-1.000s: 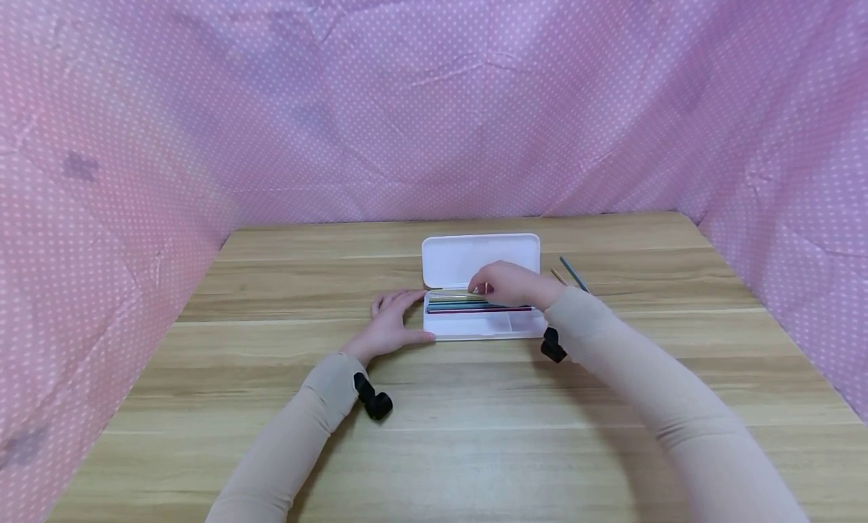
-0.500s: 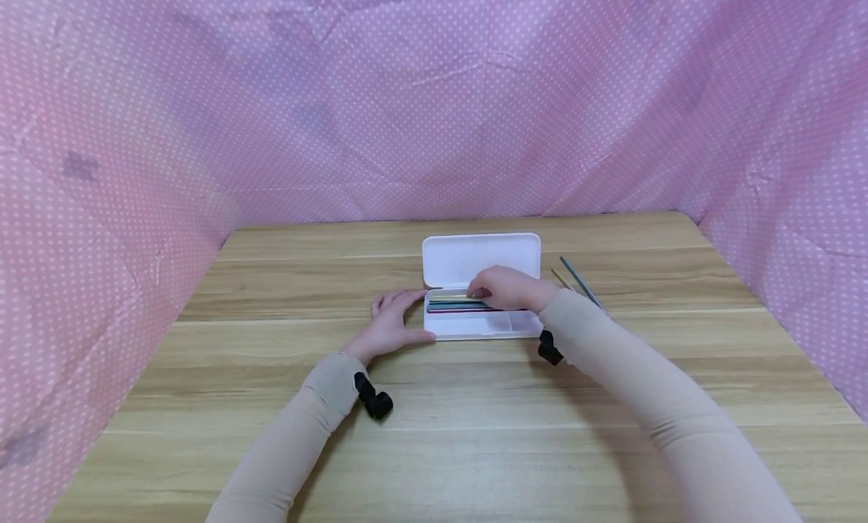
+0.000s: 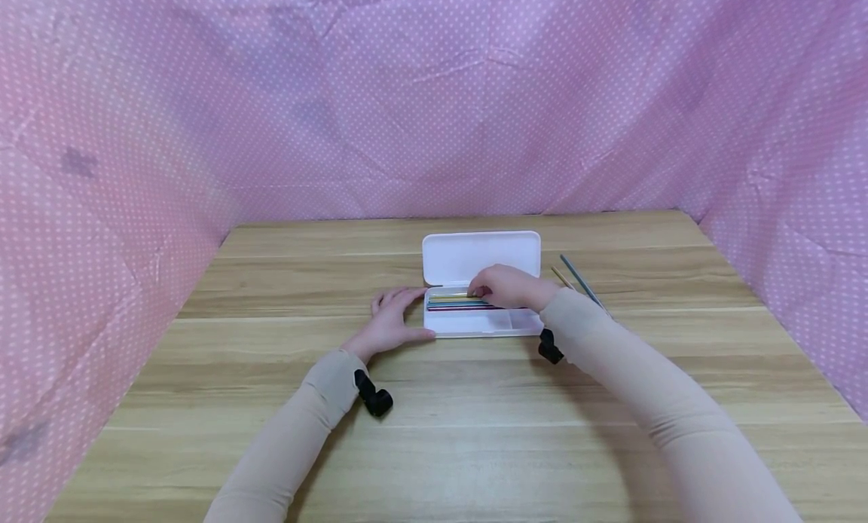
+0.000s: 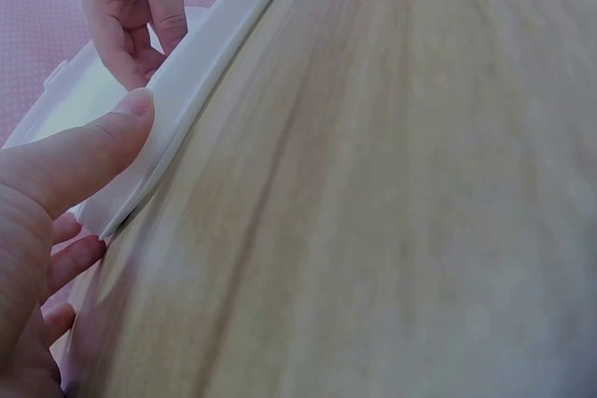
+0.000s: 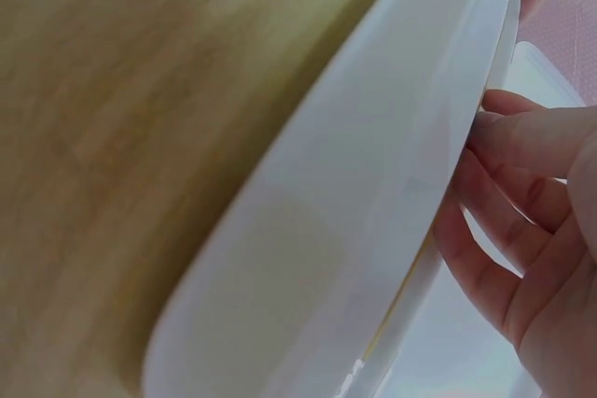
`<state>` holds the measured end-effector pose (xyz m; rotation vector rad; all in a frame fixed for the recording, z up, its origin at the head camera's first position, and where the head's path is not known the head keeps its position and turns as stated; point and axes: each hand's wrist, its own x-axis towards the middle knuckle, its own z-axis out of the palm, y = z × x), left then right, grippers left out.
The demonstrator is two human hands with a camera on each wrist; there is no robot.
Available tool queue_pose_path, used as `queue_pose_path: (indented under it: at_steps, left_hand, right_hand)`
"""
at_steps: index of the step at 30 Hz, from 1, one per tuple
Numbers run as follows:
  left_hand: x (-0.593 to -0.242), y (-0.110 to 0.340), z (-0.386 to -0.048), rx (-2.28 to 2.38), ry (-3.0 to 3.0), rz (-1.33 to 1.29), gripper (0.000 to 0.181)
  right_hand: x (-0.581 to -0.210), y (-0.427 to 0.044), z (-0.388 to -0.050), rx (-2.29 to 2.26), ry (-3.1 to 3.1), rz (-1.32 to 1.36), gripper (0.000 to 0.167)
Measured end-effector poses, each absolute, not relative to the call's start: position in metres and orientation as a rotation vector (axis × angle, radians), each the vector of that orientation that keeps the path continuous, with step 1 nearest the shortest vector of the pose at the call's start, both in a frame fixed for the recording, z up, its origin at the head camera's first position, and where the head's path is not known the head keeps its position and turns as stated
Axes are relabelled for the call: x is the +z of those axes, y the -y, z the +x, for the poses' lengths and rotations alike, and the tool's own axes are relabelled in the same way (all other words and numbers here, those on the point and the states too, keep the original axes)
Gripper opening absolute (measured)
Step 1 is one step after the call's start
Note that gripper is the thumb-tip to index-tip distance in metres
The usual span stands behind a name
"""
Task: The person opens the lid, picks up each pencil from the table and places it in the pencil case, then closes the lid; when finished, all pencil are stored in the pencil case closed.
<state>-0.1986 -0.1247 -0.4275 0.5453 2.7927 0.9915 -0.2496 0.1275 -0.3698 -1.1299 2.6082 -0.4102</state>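
Note:
A white pencil case (image 3: 468, 324) lies on the table with its lid (image 3: 468, 258) raised at the back. Several coloured pencils (image 3: 453, 303) lie side by side in its rear compartment. My left hand (image 3: 388, 325) holds the case's left end, thumb at the front corner and fingers at the back corner. My right hand (image 3: 508, 285) reaches into the rear compartment and pinches a yellow pencil (image 5: 396, 295). In the right wrist view, the compartment wall partly hides those fingertips. The front compartment has a small divided section at its right.
On the wooden table (image 3: 434, 448), a blue pencil (image 3: 576, 276) and a yellowish pencil (image 3: 561, 276) lie right of the case, partly behind my right sleeve (image 3: 631, 365). A pink dotted cloth (image 3: 434, 101) hangs behind and along the sides.
My right hand has lowered slightly into the case, bringing the yellow pencil down beside the others. My left hand has stayed at the case's left end.

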Motion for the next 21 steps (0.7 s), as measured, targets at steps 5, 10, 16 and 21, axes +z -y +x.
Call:
queue_pose_path:
  at_steps: [5, 10, 16, 21]
  left_hand:
    - [-0.43, 0.126, -0.2, 0.981, -2.794, 0.546, 0.084]
    - [-0.431, 0.126, -0.2, 0.979, -2.796, 0.547, 0.085]
    - [-0.431, 0.126, -0.201, 0.987, -2.794, 0.536, 0.085]
    - [-0.43, 0.126, -0.2, 0.99, -2.793, 0.535, 0.084]
  right_hand:
    - [-0.37, -0.128, -0.249, -0.434, -2.603, -1.124, 0.022]
    - [-0.369, -0.129, -0.249, -0.464, -2.608, -1.075, 0.023]
    - [-0.363, -0.134, -0.249, -0.554, -2.626, -1.001, 0.026]
    - [-0.354, -0.143, -0.248, -0.657, -2.647, -1.044, 0.025]
